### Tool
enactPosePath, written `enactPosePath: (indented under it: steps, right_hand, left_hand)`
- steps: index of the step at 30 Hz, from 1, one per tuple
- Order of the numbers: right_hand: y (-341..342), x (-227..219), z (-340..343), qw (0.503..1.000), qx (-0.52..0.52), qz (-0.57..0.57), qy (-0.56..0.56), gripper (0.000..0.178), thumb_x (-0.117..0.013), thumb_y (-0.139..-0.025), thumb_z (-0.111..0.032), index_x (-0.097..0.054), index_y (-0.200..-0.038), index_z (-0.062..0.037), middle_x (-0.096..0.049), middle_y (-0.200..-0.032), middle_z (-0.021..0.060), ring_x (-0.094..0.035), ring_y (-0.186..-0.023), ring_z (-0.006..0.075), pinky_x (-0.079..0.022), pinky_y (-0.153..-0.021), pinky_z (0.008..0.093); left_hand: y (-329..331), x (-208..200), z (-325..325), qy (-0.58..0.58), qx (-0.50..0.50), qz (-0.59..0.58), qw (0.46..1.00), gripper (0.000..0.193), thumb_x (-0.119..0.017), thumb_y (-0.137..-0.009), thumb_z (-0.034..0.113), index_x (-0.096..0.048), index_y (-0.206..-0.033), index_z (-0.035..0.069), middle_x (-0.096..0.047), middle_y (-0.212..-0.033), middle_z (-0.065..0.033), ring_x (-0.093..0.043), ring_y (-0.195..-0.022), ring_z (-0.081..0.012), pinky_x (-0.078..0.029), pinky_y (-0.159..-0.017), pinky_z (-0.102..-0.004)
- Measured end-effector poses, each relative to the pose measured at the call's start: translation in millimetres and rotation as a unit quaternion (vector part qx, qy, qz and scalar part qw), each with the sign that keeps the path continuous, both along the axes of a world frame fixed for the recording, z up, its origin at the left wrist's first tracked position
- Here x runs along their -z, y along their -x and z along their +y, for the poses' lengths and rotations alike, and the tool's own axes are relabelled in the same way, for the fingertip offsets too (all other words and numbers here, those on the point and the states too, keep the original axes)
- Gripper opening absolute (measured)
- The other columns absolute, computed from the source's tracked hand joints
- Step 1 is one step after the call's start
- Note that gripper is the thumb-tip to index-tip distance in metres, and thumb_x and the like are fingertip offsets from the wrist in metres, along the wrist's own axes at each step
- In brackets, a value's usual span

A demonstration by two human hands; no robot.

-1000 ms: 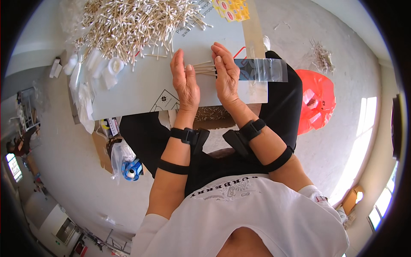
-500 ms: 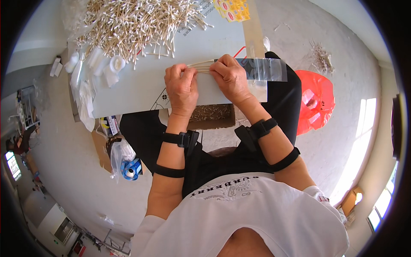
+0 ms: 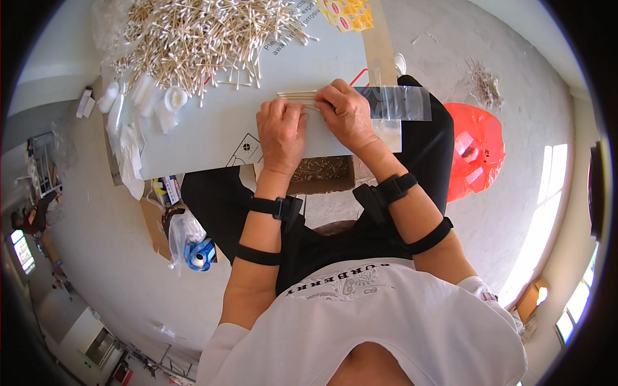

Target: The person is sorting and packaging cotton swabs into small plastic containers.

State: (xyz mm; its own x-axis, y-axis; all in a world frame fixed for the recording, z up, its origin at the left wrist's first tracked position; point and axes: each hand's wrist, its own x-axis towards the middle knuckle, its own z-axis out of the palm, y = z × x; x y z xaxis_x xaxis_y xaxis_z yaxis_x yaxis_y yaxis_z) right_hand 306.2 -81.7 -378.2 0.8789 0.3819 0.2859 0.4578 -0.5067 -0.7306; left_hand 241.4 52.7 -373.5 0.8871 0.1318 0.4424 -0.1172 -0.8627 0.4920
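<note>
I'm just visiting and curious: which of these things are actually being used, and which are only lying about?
In use: left hand, right hand, swab bundle, clear bag, swab heap.
Lying about: red bag, blue tape dispenser, empty bags.

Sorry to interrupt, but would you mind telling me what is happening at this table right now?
A seated person is working at a pale grey table. Both hands are on a small bundle of thin wooden cotton swabs: the left hand lies flat beside it, while the right hand grips it at the mouth of a clear plastic sleeve bag. A large loose heap of the same swabs covers the far side of the table. A red plastic bag lies on the floor to the person's right.
</note>
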Motion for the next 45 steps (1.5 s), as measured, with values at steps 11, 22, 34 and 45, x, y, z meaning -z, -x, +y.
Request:
enactPosePath:
  steps: [11, 22, 34, 45]
  right_hand:
    - [-2, 2, 4, 1.000, 0.011, -0.004, 0.019, 0.002, -0.065, -0.075, -0.011, -0.063, -0.077, -0.0108, -0.055, -0.075, 0.0054, -0.059, -0.074, 0.0270, -0.047, -0.060, 0.0386]
    - [-3, 1, 2, 1.000, -0.008, 0.010, 0.022, 0.002, -0.065, -0.074, -0.010, -0.065, -0.076, -0.0114, -0.056, -0.076, 0.0046, -0.060, -0.075, 0.0264, -0.048, -0.061, 0.0381]
    - [-2, 1, -1, 0.998, 0.018, 0.058, -0.021, 0.006, -0.064, -0.076, -0.007, -0.064, -0.082, -0.0077, -0.058, -0.077, 0.0061, -0.060, -0.068, 0.0242, -0.047, -0.060, 0.0336]
    - [-4, -1, 4, 0.999, -0.011, 0.018, 0.041, 0.003, -0.063, -0.075, -0.010, -0.063, -0.079, -0.0101, -0.056, -0.081, 0.0075, -0.060, -0.070, 0.0286, -0.049, -0.060, 0.0389]
  left_hand:
    - [-5, 0, 2, -0.015, -0.007, 0.007, 1.000, 0.017, -0.070, -0.067, 0.004, -0.062, -0.080, 0.010, -0.051, -0.081, -0.0025, -0.050, -0.082, -0.0240, -0.039, -0.072, -0.0370]
    - [-16, -1, 13, -0.005, -0.003, 0.006, 1.000, 0.018, -0.070, -0.065, 0.002, -0.062, -0.078, 0.009, -0.056, -0.090, -0.0014, -0.052, -0.095, -0.0246, -0.039, -0.080, -0.0383]
    - [-13, -2, 9, -0.012, -0.012, 0.019, 1.000, 0.015, -0.071, -0.066, 0.004, -0.064, -0.078, 0.009, -0.057, -0.088, -0.0025, -0.051, -0.092, -0.0253, -0.041, -0.080, -0.0373]
    - [-4, -1, 0, 0.003, -0.007, 0.018, 1.000, 0.015, -0.069, -0.065, 0.001, -0.059, -0.074, 0.008, -0.054, -0.089, -0.0027, -0.050, -0.091, -0.0258, -0.039, -0.077, -0.0388]
